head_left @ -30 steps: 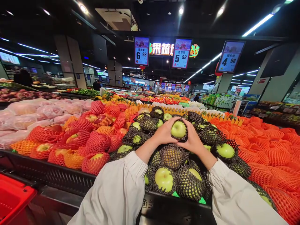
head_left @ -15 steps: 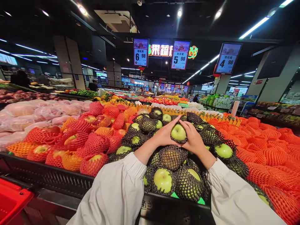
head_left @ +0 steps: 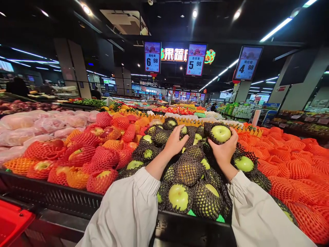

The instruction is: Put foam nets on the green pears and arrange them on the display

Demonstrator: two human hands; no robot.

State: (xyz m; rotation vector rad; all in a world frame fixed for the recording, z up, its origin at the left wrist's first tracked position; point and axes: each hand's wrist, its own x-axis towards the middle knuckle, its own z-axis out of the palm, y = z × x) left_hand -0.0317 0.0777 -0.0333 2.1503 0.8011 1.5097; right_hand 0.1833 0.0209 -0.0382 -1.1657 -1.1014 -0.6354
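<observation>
A heap of green apples in black foam nets (head_left: 190,171) fills the black crate in front of me. My right hand (head_left: 224,151) is closed round one netted green apple (head_left: 220,133), held up at the right of the heap. My left hand (head_left: 175,141) reaches into the back of the pile, fingers curled onto another netted apple (head_left: 183,130); I cannot tell whether it grips it. White sleeves cover both my forearms.
Red apples in red and orange nets (head_left: 84,154) lie to the left, orange nets (head_left: 295,164) to the right. A red basket (head_left: 12,223) sits at the lower left. The black crate rim (head_left: 185,230) runs along the front. Price signs (head_left: 194,60) hang overhead.
Both hands had held one green apple together at the middle. Now my right hand has carried it up and to the right, and my left hand has let go and reached back into the pile.
</observation>
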